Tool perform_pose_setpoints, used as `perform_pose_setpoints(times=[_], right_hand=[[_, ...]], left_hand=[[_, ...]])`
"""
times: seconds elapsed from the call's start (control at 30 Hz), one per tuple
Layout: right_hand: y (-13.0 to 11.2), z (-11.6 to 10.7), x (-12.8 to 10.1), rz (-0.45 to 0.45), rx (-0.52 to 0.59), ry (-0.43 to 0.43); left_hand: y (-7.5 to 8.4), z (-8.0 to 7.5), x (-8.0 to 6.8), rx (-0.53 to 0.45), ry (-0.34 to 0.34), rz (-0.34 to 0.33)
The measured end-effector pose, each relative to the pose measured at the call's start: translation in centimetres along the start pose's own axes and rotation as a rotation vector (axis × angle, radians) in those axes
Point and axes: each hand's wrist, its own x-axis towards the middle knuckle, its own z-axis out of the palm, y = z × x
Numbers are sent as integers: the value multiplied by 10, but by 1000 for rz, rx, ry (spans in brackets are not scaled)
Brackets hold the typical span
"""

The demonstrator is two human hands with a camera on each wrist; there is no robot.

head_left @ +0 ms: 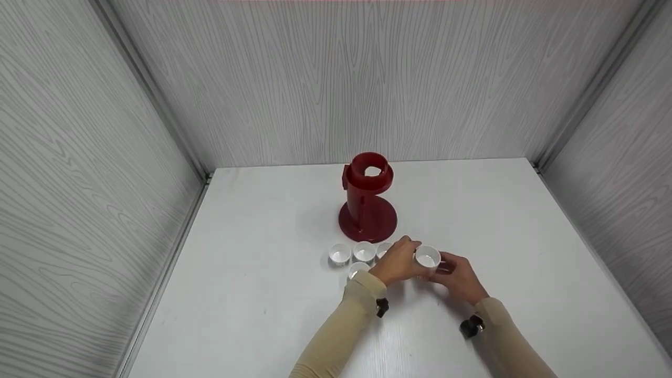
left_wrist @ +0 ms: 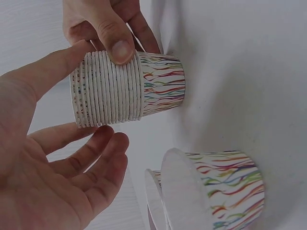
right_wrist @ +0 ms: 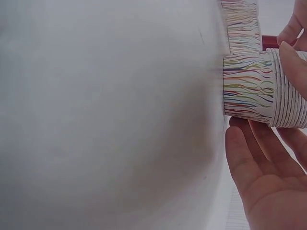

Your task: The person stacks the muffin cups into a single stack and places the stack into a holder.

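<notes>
A tall stack of white paper cups [left_wrist: 112,88] with wavy coloured stripes stands upright between both hands. My right hand [head_left: 460,278] grips it from the right, its thumb over the stacked rims and its fingers on the far side in the left wrist view. At the top rims, my left hand [head_left: 401,262] has its thumb on one side and fingers curled at the other. Several single cups [head_left: 340,255] stand mouth up to the left, partly hidden by my left hand. In the left wrist view, a striped cup [left_wrist: 235,189] shows close by.
Behind the cups stands a red holder [head_left: 361,205] with a round base and a ring-shaped top. The white table [head_left: 252,294] is bounded by a grey wood-grain back panel [head_left: 315,84] and side panels.
</notes>
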Motion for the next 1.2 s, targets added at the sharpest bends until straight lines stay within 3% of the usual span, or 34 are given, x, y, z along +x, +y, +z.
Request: perform_pose_setpoints(times=[0.27,0.5,0.83,1.2], right_hand=[[-1,0,-1,17,-44,5],[0,1,-2,46,-117,17],[-2,1,0,55,-64,7],[-2,3,-1,70,-69,14]], left_hand=[[-3,-19,-18,13,-17,-31],[-15,-52,-40,-18,71,-18],[-65,-85,-72,-153,211,-37],[-112,-90,-88,-190,261,-117]])
